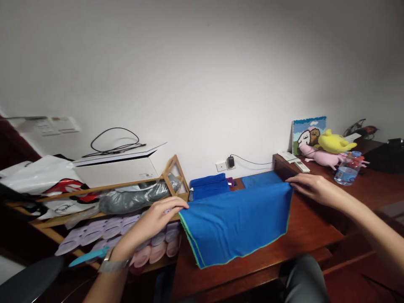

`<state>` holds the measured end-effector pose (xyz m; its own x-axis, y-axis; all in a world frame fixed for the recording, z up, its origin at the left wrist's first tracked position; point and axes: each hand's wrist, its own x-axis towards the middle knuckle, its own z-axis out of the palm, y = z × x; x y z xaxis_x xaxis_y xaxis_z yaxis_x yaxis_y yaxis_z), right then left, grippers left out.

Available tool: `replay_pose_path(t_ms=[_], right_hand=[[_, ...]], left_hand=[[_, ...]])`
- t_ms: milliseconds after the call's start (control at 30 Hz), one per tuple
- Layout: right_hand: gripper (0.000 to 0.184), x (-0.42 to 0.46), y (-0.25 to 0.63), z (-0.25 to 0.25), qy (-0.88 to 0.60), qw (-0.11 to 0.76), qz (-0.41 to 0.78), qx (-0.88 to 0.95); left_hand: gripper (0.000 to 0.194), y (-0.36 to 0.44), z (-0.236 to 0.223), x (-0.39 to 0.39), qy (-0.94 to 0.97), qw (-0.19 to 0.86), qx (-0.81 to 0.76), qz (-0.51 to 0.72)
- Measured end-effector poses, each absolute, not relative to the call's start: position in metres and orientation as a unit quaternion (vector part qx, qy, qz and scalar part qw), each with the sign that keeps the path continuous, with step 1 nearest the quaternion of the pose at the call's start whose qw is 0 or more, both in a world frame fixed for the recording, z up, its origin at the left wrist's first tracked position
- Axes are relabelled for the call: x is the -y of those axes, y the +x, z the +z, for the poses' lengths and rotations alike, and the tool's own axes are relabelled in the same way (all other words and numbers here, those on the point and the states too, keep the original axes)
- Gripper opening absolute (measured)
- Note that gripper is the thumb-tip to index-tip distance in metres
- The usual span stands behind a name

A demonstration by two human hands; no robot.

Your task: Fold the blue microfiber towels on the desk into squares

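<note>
A blue towel [236, 223] with green edging, folded over double, hangs stretched between my two hands above the wooden table [309, 235]. My left hand [164, 212] pinches its upper left corner. At the upper right corner, my right hand [306, 185] grips the cloth between thumb and fingers. Behind it, a stack of folded blue towels [208, 185] lies at the back left of the table, with a small purple item [230, 182] beside it. Another flat blue cloth [260, 180] lies at the back, partly hidden by the held towel.
Left stands a wooden rack [50, 229] with lilac slippers [94, 231], pink slippers [158, 252] and a white box [116, 170]. On the higher surface at right are a water bottle [347, 170], plush toys [336, 143], a remote [302, 166] and a dog picture [307, 130]. A charger [231, 161] is plugged into the wall.
</note>
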<state>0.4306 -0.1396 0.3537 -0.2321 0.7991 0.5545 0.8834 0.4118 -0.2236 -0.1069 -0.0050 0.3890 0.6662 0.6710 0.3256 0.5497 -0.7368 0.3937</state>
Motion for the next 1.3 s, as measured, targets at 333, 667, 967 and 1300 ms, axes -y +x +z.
replay_pose_path(t_ms=[333,667,967,1300], right_hand=[[0.04,0.22,0.496,0.337,-0.593,0.314,-0.042,0.74],[0.052,0.125,0.572,0.301,-0.623,0.344,0.022,0.702],[0.038,-0.048,0.649,0.315,-0.674,0.392,-0.039,0.625],[0.028,-0.089,0.65,0.207,-0.772,0.255,-0.127,0.569]], left_hand=[[0.037,-0.07,0.392,0.029,0.938,0.125,-0.272,0.172],[0.033,0.057,0.357,-0.086,0.924,0.229,-0.262,0.161],[0.028,0.164,0.338,-0.234,0.881,0.219,-0.264,0.326],[0.021,0.215,0.217,-0.25,0.892,0.062,-0.261,0.364]])
